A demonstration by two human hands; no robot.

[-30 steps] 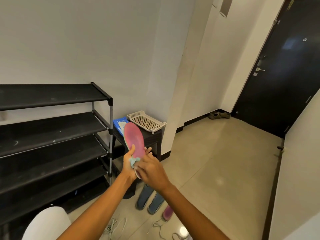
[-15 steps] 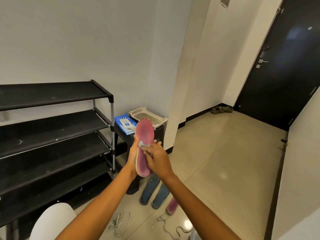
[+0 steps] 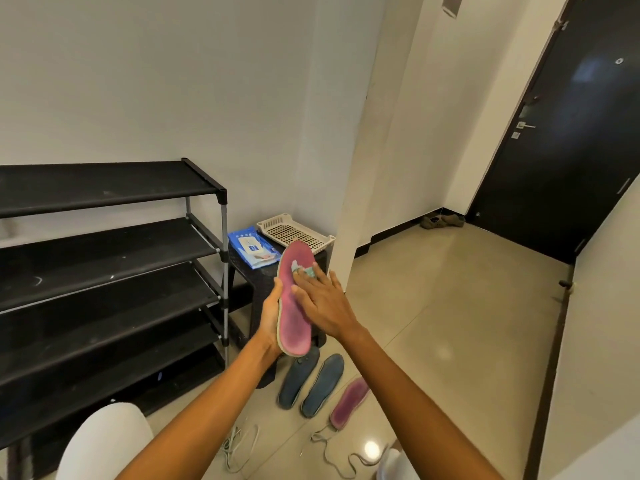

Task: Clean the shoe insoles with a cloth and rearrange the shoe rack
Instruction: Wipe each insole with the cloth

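The beige tiled floor [image 3: 433, 306] carries two dark blue insoles [image 3: 311, 382] lying side by side, with a pink insole [image 3: 349, 401] just beside them and loose white shoelaces [image 3: 242, 448] nearer the camera. A black shoe rack [image 3: 104, 271] stands on it against the wall. Beside the rack a dark stool [image 3: 256, 282] bears a blue wipes packet [image 3: 252, 249] and a beige perforated tray [image 3: 294, 230]. A pair of shoes [image 3: 441, 220] sits by the door.

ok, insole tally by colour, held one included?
Pink: 2, one held, one on the floor
Dark blue: 2, both on the floor
Total: 4
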